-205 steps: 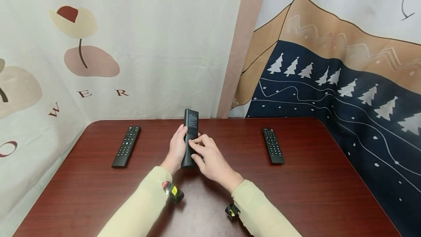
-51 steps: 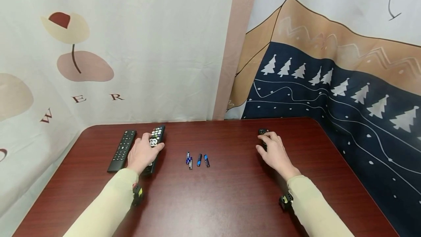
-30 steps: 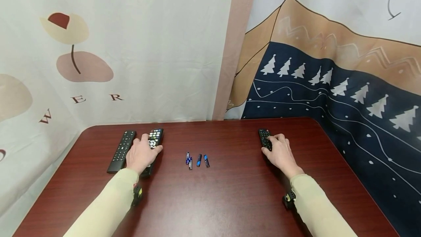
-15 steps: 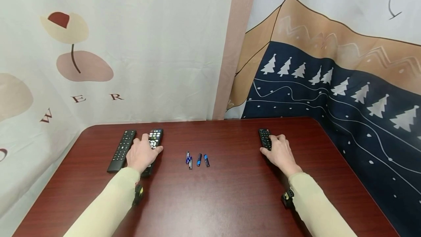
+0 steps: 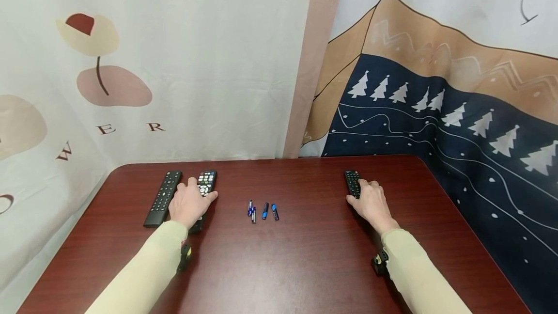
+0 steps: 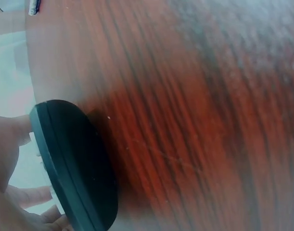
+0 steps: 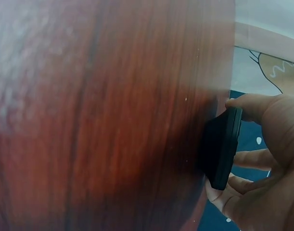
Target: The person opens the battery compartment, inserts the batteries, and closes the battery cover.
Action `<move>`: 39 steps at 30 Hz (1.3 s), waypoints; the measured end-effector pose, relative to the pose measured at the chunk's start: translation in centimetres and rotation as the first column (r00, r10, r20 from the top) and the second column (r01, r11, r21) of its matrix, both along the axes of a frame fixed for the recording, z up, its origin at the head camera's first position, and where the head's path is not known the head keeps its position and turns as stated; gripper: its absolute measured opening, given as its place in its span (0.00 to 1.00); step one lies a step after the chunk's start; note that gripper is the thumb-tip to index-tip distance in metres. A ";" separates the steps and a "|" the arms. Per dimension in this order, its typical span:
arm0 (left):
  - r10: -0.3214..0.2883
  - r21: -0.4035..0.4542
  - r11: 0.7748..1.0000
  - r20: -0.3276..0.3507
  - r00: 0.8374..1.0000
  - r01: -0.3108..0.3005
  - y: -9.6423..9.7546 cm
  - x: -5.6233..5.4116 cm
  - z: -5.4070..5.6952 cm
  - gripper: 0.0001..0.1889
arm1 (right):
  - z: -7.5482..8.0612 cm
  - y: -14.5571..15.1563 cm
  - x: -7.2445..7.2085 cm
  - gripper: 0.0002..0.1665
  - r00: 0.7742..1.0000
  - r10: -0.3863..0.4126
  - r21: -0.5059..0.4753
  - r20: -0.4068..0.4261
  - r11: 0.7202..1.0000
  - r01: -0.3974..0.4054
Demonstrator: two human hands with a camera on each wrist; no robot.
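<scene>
In the head view, my left hand (image 5: 189, 203) lies over a black remote control (image 5: 207, 181), thumb on its right side and fingers on the other. The left wrist view has that remote's end (image 6: 77, 163) near the camera, with the fingers (image 6: 31, 196) against its button side. My right hand (image 5: 372, 203) grips a smaller black remote control (image 5: 352, 183) by its edges. From the right wrist, the same remote (image 7: 221, 147) sits between thumb and fingers, close to the tabletop. Each hand covers the lower part of its remote's buttons.
Just left of my left hand lies another black remote control (image 5: 163, 199), buttons up. Several small blue batteries (image 5: 265, 211) lie mid-table. The red-brown wooden table (image 5: 279, 265) ends at a pale curtain (image 5: 209, 86) and a dark blue patterned cloth (image 5: 392, 120).
Earlier, both hands held one remote, back side up, over mid-table. Since then it has been laid at left, batteries show on the table, and my right hand has moved to the right-hand remote.
</scene>
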State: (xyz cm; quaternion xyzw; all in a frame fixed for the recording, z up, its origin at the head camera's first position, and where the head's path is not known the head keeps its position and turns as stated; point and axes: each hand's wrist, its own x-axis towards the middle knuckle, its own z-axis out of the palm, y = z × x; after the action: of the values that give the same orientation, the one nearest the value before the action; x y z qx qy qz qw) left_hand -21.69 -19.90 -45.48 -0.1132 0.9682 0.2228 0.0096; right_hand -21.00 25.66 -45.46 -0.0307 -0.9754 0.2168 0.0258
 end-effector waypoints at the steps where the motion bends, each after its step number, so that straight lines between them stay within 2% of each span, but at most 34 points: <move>1: 0.002 0.005 1.000 -0.001 1.000 -0.002 0.0 0.0 0.0 0.42 | 0.0 0.0 0.0 0.39 1.000 -0.004 -0.004 -0.006 1.000 0.004; 9: 0.009 0.026 1.000 -0.048 0.999 -0.008 0.1 0.3 0.1 0.40 | 0.1 0.0 0.1 0.37 0.999 -0.032 -0.039 0.015 0.999 0.033; 16: -0.020 0.001 1.000 -0.108 0.994 0.020 0.5 0.6 0.4 0.38 | 0.0 -0.1 0.0 0.35 0.999 -0.036 -0.079 0.013 0.996 0.036; 29: -0.072 -0.041 0.997 -0.209 0.975 0.065 1.5 1.0 0.9 0.35 | 0.4 -1.5 0.3 0.35 1.000 -0.025 -0.178 0.012 0.984 0.027; 39: -0.077 -0.026 0.997 -0.257 0.963 0.072 2.3 1.2 1.3 0.32 | 0.7 -3.0 0.6 0.34 1.000 -0.002 -0.235 -0.017 0.972 -0.002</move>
State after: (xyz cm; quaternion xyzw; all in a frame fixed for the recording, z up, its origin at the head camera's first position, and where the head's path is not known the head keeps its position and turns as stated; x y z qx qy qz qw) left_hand -20.44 -17.58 -44.23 -0.0468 0.9666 0.2270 -0.1092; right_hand -20.40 22.68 -44.73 -0.0316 -0.9427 0.3309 0.0301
